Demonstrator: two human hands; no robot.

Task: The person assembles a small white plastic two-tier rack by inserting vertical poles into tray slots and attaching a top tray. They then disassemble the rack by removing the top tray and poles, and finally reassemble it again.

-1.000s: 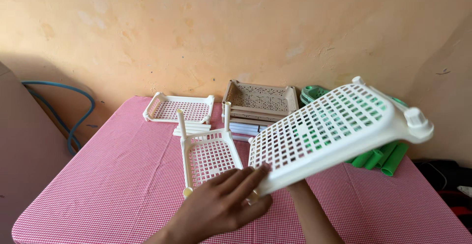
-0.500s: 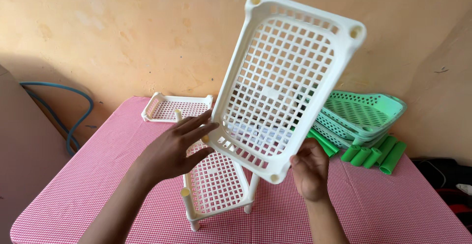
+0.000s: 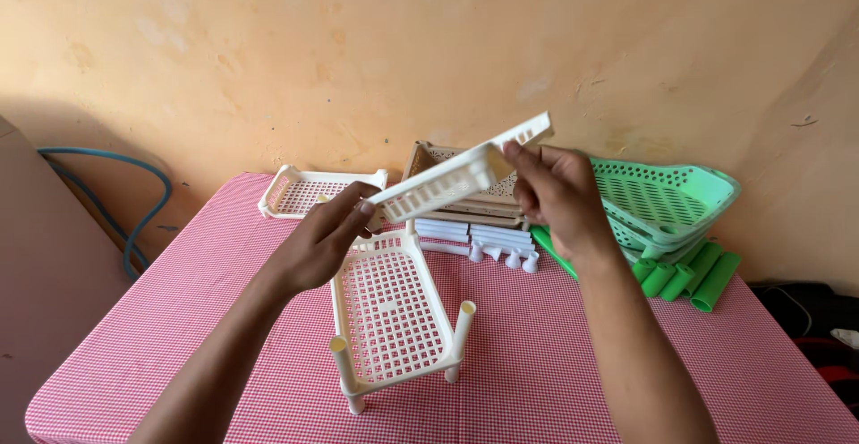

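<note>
Both hands hold a cream slotted tray [image 3: 461,175] in the air, seen nearly edge-on, above a matching shelf tier [image 3: 389,305] that stands on short legs with tube posts at its corners on the red-checked worktop [image 3: 179,319]; the left hand [image 3: 327,238] has its fingers closed on the tray's near end, the right hand [image 3: 555,193] pinches the far end. Behind lie another cream tray [image 3: 304,192], white tubes [image 3: 474,234], and stacked green trays [image 3: 667,202] with green tubes [image 3: 689,278] beside them.
</note>
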